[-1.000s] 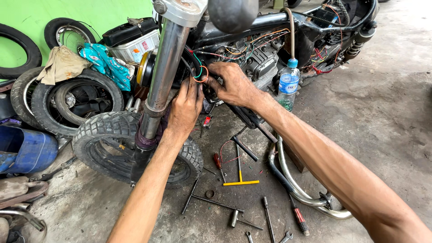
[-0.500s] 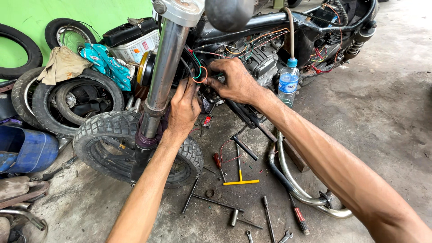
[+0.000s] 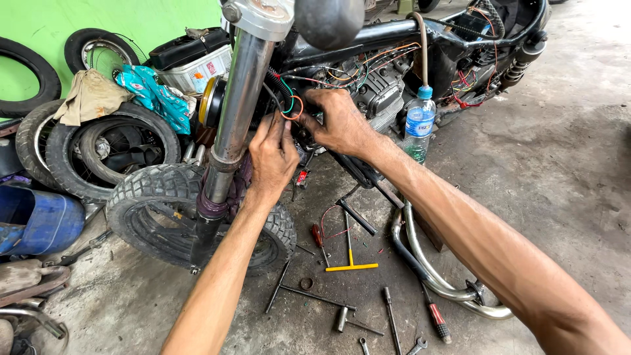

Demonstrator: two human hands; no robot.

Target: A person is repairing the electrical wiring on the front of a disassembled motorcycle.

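A stripped motorcycle stands in front of me, with a chrome fork leg and a knobby front tyre. A bundle of coloured wires hangs just behind the fork. My left hand reaches up from below, its fingertips pinched at the wires. My right hand comes in from the right and grips the same wire bundle near the engine. What the fingers hold beyond the wires is hidden.
A plastic water bottle stands by the engine. Tools lie on the concrete: a yellow-handled T-wrench, a red-handled screwdriver, sockets and spanners. A chrome exhaust pipe curves at right. Spare tyres and a blue container sit left.
The view has shifted slightly. Both hands stay at the wires behind the fork, with small finger movements; my left hand's fingers have risen a little toward the bundle.
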